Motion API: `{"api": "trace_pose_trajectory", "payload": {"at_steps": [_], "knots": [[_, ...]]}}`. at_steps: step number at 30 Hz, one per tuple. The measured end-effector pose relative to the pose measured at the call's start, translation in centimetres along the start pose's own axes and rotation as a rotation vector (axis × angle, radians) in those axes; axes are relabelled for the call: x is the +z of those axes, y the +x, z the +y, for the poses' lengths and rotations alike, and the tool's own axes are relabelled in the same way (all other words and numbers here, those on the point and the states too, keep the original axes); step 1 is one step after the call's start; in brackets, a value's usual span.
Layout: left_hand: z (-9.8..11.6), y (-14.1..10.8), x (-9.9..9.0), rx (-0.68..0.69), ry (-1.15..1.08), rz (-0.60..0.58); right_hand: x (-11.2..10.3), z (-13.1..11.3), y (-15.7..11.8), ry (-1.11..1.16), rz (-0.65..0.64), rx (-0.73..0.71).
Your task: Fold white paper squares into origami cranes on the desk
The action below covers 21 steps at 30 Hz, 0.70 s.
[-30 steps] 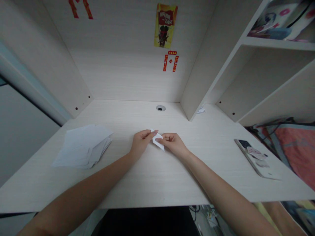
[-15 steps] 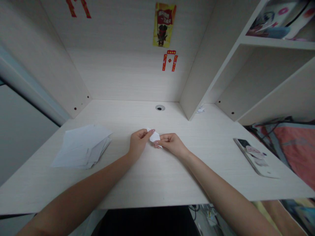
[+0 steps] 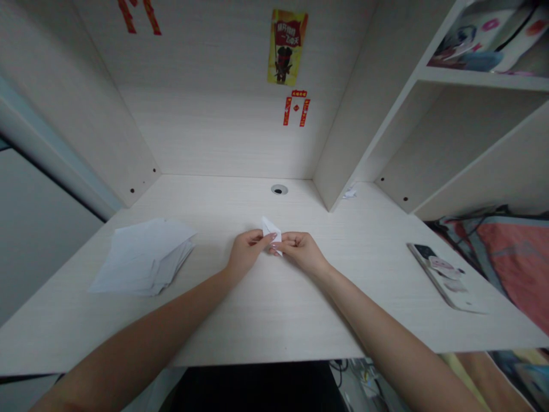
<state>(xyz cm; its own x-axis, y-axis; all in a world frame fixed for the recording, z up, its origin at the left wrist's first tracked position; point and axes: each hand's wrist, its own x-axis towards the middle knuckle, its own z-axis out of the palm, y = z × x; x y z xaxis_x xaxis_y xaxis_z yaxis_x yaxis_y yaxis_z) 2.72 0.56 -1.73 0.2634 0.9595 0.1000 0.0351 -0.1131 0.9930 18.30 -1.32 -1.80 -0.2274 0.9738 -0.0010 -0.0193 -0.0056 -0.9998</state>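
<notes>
A small folded piece of white paper (image 3: 270, 226) is held between both hands above the middle of the desk. My left hand (image 3: 247, 249) pinches its left and lower side, thumb on top. From the right, my right hand (image 3: 301, 250) grips the lower right part with thumb and fingers. The two thumb tips almost meet on the paper's lower part. Its pointed top end sticks up past the fingers, and a fold line crosses it. The fingers cover the lower portion.
A stack of white paper sheets (image 3: 143, 254) lies on the desk (image 3: 274, 320) at the left. At the right is a phone (image 3: 441, 276) in a decorated case. A round cable hole (image 3: 279, 189) is near the back panel. A divider (image 3: 343, 149) stands right of it.
The paper has turned more upright, its point now higher. My left hand has shifted slightly right and down, closer to my right hand, which has barely moved.
</notes>
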Motion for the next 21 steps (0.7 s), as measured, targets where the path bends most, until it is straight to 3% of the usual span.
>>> {"api": "trace_pose_trajectory", "payload": {"at_steps": [4,8,12,15,21], "knots": [[0.0,0.2,-0.1,0.039,0.014,0.066,-0.1,0.3,-0.1,-0.157,0.000,-0.026],[-0.3,0.5,0.0,0.016,-0.070,0.063,-0.4,-0.9,-0.4,-0.319,0.250,-0.256],[-0.9,0.3,0.1,0.035,-0.016,-0.015,-0.8,-2.0,-0.5,-0.399,0.135,-0.382],[-0.9,-0.1,0.1,0.043,0.019,-0.012,-0.8,-1.4,-0.3,-0.396,0.072,-0.386],[0.0,-0.3,0.3,0.050,-0.172,0.066,-0.8,-0.1,0.3,-0.230,0.212,-0.253]]}}
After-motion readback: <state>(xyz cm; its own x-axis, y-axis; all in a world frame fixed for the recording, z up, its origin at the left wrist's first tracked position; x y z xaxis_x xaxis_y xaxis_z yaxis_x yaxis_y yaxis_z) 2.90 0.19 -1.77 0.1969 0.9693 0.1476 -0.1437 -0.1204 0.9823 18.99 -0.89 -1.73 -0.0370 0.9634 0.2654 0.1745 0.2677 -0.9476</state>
